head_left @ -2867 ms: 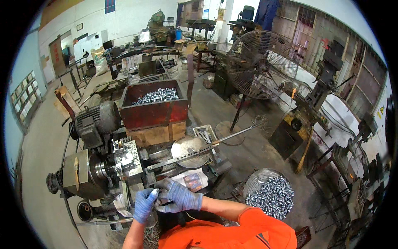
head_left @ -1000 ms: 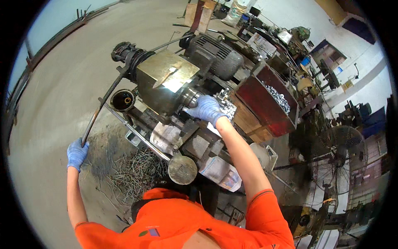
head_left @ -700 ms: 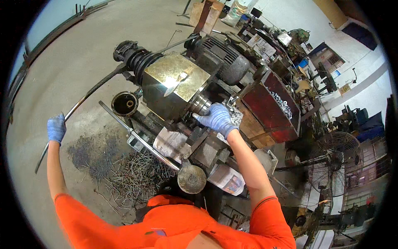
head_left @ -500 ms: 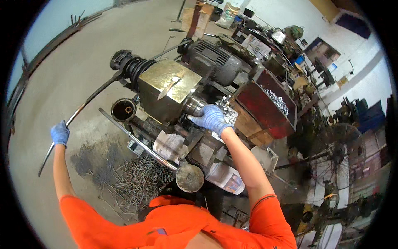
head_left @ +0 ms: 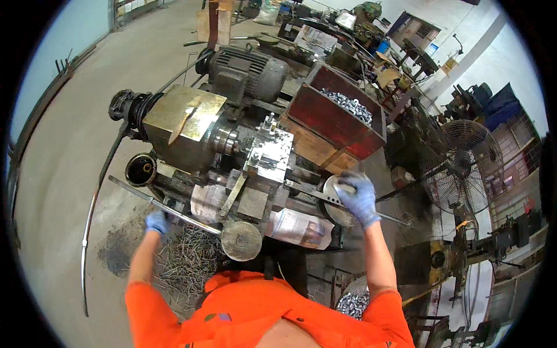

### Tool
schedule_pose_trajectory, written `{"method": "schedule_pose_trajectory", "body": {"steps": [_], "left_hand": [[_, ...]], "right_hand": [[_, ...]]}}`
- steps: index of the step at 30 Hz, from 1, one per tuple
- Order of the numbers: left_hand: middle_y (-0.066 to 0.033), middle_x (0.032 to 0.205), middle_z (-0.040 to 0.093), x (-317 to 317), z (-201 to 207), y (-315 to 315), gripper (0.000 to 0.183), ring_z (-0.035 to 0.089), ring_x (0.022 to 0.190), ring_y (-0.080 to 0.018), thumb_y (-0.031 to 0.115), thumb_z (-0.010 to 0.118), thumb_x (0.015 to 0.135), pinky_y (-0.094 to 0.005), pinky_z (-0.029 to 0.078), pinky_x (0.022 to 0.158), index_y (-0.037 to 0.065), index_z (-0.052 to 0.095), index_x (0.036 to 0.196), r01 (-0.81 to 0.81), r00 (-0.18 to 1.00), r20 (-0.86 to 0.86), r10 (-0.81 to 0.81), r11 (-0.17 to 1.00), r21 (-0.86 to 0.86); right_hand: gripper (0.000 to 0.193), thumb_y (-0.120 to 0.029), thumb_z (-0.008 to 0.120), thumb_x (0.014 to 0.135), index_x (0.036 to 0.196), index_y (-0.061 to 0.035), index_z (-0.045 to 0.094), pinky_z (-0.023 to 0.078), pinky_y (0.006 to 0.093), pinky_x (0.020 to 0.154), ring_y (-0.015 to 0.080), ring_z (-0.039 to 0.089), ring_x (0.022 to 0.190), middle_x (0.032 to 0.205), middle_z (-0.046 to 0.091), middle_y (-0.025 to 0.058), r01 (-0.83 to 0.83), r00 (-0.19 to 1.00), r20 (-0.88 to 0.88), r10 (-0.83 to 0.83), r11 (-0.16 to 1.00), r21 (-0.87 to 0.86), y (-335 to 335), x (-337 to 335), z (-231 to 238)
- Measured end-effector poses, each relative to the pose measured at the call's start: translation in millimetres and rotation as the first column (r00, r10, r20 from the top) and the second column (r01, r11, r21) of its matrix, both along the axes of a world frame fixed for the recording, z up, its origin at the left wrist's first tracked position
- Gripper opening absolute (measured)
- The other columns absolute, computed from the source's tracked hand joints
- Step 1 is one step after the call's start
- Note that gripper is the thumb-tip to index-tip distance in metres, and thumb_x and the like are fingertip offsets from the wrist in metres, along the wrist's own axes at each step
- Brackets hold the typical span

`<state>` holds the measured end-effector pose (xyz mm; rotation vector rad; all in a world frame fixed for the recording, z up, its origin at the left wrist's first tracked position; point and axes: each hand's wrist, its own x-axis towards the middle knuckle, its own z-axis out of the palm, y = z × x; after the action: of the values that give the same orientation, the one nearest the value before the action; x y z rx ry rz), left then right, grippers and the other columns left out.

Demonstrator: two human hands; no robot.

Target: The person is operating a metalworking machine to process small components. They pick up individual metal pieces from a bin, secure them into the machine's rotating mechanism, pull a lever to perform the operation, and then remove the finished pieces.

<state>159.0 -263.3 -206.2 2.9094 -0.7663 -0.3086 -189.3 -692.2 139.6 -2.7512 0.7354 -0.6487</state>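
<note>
My left hand [head_left: 156, 222], in a blue glove and smeared by motion, is just below a long metal lever [head_left: 165, 210] that ends at a round metal disc [head_left: 241, 241]. Whether it touches the lever I cannot tell. My gloved right hand [head_left: 360, 199] is at the right side of a round handwheel [head_left: 341, 216], beside a flat bar with holes [head_left: 313, 192]. Blur hides whether its fingers grip the wheel. Between my hands stands a lathe-like machine with a bare metal spindle [head_left: 225, 141] and an oily tool slide [head_left: 271, 155]. A long bent rod [head_left: 96, 209] hangs down from the machine's left end.
A brass-coloured scraper-like tool [head_left: 181, 126] lies on the headstock cover. Behind stand an electric motor [head_left: 249, 71] and a red bin [head_left: 307, 107] of small metal parts. Metal shavings [head_left: 188, 261] cover the floor near my left arm. A pedestal fan [head_left: 462, 164] stands at right.
My left hand has let go of the bent rod and moved right, near the lever. The rod has swung lower. My right hand has left the spindle and moved right to the handwheel.
</note>
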Motion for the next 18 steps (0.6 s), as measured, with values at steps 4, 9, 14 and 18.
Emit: {"method": "schedule_pose_trajectory", "body": {"steps": [4, 9, 14, 18], "left_hand": [[-0.0129, 0.088, 0.067, 86, -27, 57, 0.024, 0.064, 0.086, -0.0306, 0.032, 0.055, 0.077, -0.0421, 0.051, 0.072, 0.013, 0.068, 0.084, -0.268, 0.935, -0.299, 0.189, 0.93, -0.251], [-0.0146, 0.096, 0.065, 46, 35, 6, 0.031, 0.062, 0.09, -0.0321, 0.036, 0.06, 0.074, -0.039, 0.05, 0.076, 0.013, 0.067, 0.094, 0.02, 1.0, -0.003, -0.02, 0.972, 0.233], [-0.0173, 0.097, 0.064, 59, 82, 77, 0.032, 0.061, 0.09, -0.0339, 0.032, 0.06, 0.075, -0.0405, 0.049, 0.078, 0.009, 0.065, 0.097, -0.218, 0.975, -0.058, 0.214, 0.974, -0.061], [-0.0169, 0.092, 0.065, 44, 160, 65, 0.028, 0.062, 0.087, -0.0324, 0.03, 0.056, 0.082, -0.0389, 0.049, 0.077, 0.008, 0.065, 0.096, -0.158, 0.967, 0.145, 0.211, 0.938, -0.308]], "right_hand": [[0.029, -0.031, 0.073, 0.069, 0.083, -0.0059, 0.07, 0.045, 0.0377, 0.085, 0.0301, 0.061, 0.09, 0.094, 0.066, 0.0138, 0.131, 0.991, -0.046, -0.128, 0.99, 0.058, -28, -63, -44], [0.031, -0.03, 0.074, 0.07, 0.084, -0.0024, 0.069, 0.049, 0.0335, 0.074, 0.0296, 0.064, 0.08, 0.088, 0.067, 0.0146, 0.369, 0.929, -0.064, -0.364, 0.907, 0.204, -79, -151, -83], [0.054, -0.044, 0.071, 0.067, 0.104, -0.006, 0.064, 0.048, 0.0381, 0.082, 0.0314, 0.061, 0.095, 0.102, 0.064, 0.0162, 0.374, 0.798, -0.38, -0.467, 0.879, -0.295, -147, -193, -110], [0.061, -0.044, 0.072, 0.063, 0.111, -0.0083, 0.06, 0.043, 0.0404, 0.09, 0.0359, 0.057, 0.102, 0.11, 0.06, 0.0191, 0.491, 0.619, -0.517, -0.591, 0.805, -0.333, -194, -245, -141]]}}
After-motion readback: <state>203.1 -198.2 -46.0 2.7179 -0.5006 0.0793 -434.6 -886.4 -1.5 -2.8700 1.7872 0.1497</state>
